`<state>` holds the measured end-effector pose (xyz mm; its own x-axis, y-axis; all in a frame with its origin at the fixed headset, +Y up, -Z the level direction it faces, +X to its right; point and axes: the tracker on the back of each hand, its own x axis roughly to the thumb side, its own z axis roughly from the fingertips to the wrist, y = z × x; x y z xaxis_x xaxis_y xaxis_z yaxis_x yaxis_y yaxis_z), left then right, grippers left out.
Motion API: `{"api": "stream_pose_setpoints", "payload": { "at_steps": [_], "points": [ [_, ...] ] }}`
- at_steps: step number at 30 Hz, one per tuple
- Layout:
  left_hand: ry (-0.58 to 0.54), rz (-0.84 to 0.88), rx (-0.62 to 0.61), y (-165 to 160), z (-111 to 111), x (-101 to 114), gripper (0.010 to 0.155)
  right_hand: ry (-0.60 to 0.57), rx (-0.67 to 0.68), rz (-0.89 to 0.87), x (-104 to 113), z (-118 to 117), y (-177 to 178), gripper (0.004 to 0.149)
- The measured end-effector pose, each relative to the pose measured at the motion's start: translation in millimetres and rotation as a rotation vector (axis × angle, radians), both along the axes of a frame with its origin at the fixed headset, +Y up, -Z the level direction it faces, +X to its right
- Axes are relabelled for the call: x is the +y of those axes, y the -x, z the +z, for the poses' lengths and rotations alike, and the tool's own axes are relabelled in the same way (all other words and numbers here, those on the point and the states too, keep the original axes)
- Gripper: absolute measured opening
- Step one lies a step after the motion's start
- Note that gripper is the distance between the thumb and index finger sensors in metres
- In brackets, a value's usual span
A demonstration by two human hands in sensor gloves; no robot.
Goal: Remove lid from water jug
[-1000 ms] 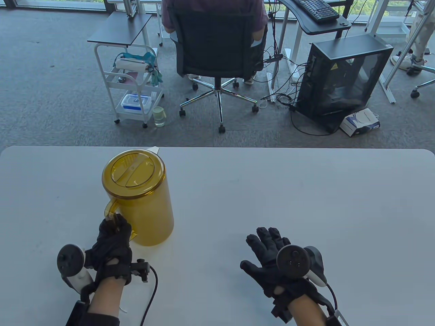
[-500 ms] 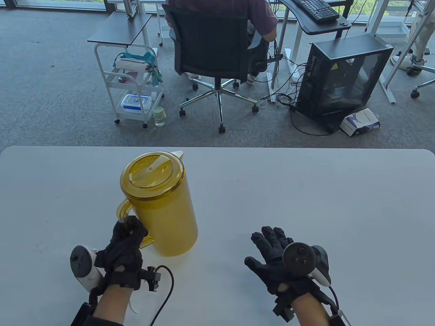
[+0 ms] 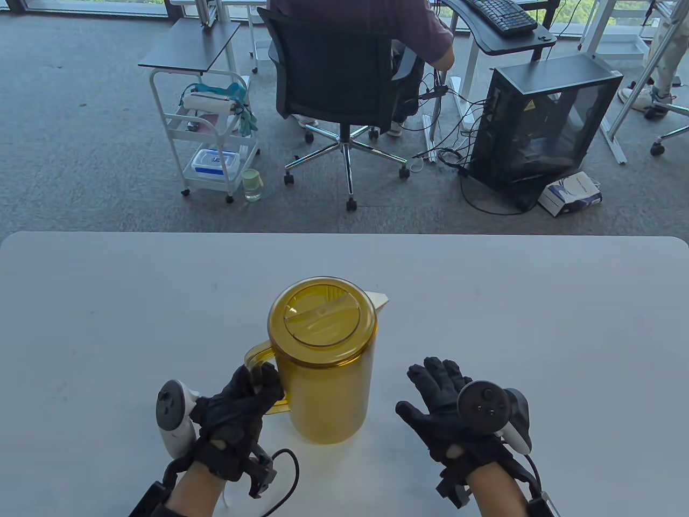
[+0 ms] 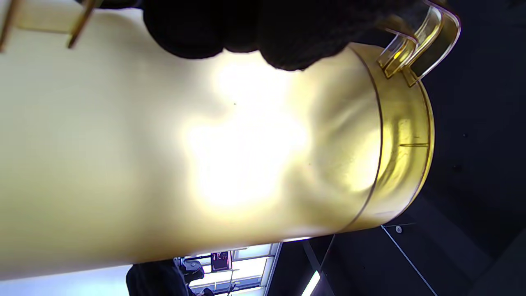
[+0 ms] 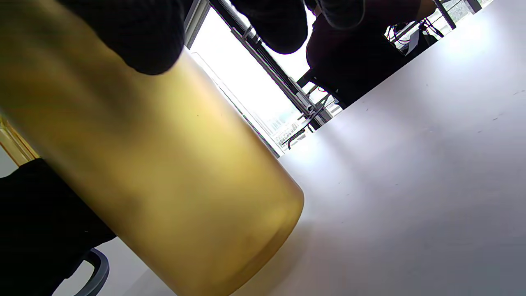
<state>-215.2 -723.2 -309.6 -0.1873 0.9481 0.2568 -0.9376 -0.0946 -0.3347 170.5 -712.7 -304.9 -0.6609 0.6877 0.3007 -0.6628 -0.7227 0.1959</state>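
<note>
A yellow translucent water jug (image 3: 328, 388) stands upright on the white table (image 3: 538, 323), its round yellow lid (image 3: 322, 314) seated on top and a white spout pointing right. My left hand (image 3: 253, 388) grips the jug's handle (image 3: 257, 356) on its left side. In the left wrist view the jug (image 4: 185, 156) fills the frame, with my fingers (image 4: 254, 28) curled over the handle (image 4: 427, 37). My right hand (image 3: 436, 393) hovers open just right of the jug, fingers spread, touching nothing. The right wrist view shows the jug wall (image 5: 156, 185) close by.
Beyond the table's far edge a person sits in a black office chair (image 3: 344, 75). A white trolley (image 3: 207, 134) stands at the left, a computer case (image 3: 538, 124) at the right. Cables trail from both wrists near the table's front edge.
My left hand has dragged the jug by its handle to the right and nearer to me. The right hand has stayed almost still, and the jug now stands close beside it.
</note>
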Motion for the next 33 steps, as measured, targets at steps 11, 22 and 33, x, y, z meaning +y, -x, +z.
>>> {"api": "stream_pose_setpoints", "payload": {
  "at_steps": [11, 22, 33],
  "points": [
    [0.003, -0.12, -0.094, -15.1, -1.0, -5.0, 0.043, 0.014, -0.003, -0.005, -0.5, -0.2, -0.9, 0.087],
    [-0.037, -0.368, -0.06, -20.6, 1.8, 1.8, 0.042, -0.009, -0.051, -0.092, -0.4, -0.2, -6.7, 0.086],
    [-0.034, -0.418, -0.043, -19.7, 1.2, 2.0, 0.041, -0.433, -0.177, -0.35, 102.4, 32.1, -28.7, 0.075]
  ]
}}
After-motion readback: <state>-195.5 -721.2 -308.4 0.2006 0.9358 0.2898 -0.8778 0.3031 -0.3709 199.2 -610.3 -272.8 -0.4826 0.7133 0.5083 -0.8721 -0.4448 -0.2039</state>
